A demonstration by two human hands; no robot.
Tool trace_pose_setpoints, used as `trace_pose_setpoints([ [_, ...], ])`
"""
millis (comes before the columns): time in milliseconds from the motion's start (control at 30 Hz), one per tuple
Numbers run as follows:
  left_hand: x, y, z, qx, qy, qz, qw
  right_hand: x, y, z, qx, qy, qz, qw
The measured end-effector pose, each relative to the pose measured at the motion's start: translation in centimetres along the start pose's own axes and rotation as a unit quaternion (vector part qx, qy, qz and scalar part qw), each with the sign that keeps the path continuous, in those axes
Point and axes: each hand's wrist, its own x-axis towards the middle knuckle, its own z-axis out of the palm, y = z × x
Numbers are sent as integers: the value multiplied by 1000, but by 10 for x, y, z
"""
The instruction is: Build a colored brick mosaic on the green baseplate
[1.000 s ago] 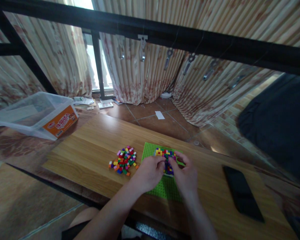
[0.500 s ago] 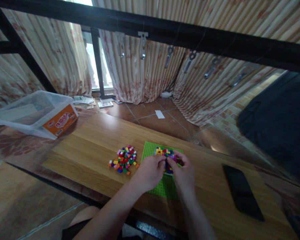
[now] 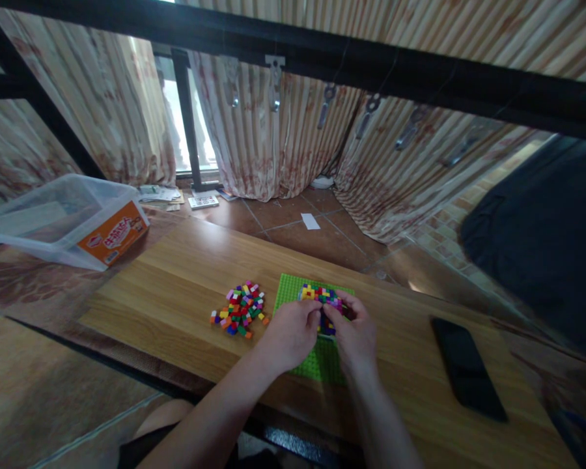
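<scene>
A build of small multicoloured toy bricks (image 3: 322, 294) sits over a green studded baseplate (image 3: 287, 286), partly covered by both hands. My left hand (image 3: 289, 333) is closed at its near left side, thumb and fingertips pinched together; whatever lies between them is too small to make out. Around the right side of the build curls my right hand (image 3: 357, 333), its thumb reaching in toward the left fingertips and its fingers gripping the far edge. Left of the baseplate, a loose pile of coloured bricks (image 3: 239, 309) lies on the wooden board (image 3: 176, 286).
A black phone (image 3: 467, 368) lies on the board to the right. At the far left stands a clear plastic bin (image 3: 68, 228) with an orange label. A black metal bar (image 3: 293, 45) with hanging hooks crosses above, in front of striped curtains (image 3: 273, 150).
The whole view has shifted slightly. Both hands stay at the brick build with nearly the same hold, and the loose pile looks the same.
</scene>
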Motion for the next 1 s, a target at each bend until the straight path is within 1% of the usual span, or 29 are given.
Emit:
trace_pose_setpoints([
  [200, 1, -1, 1, 3, 4, 0, 1000, 2, 3, 1, 12, -1, 11, 1000],
  [400, 0, -2, -1, -27, 5, 5, 1000, 2, 5, 2, 32, 2, 12, 999],
  [500, 1, -3, -2, -72, 10, -10, 997, 0, 5, 2, 59, -11, 10, 998],
  [567, 1, -3, -3, -132, 24, -32, 990, -1, 5, 1, 87, -24, 16, 996],
  [600, 2, -2, -3, -175, 33, -52, 983, -2, 5, 0, 104, -24, 21, 994],
  [633, 2, -1, -4, -230, 43, -79, 969, -2, 4, -1, 122, -16, 26, 992],
  [667, 2, 0, -5, -293, 49, -112, 948, -2, 3, -3, 137, -2, 28, 990],
  [700, 2, 2, -7, -361, 53, -147, 919, -1, 2, -4, 148, 19, 26, 988],
  [733, 2, 4, -10, -430, 56, -180, 883, -1, -1, -5, 154, 43, 21, 987],
  [800, 2, 6, -17, -557, 59, -221, 798, -1, -7, -8, 154, 83, 6, 985],
  [867, 3, 7, -23, -654, 62, -230, 718, -4, -16, -10, 142, 99, -14, 985],
  [900, 3, 8, -26, -688, 63, -229, 685, -7, -20, -11, 129, 96, -29, 986],
  [933, 3, 8, -27, -713, 65, -227, 660, -10, -25, -11, 111, 89, -47, 989],
  [1000, 3, 9, -28, -741, 73, -224, 629, -19, -33, -11, 70, 58, -88, 992],
])
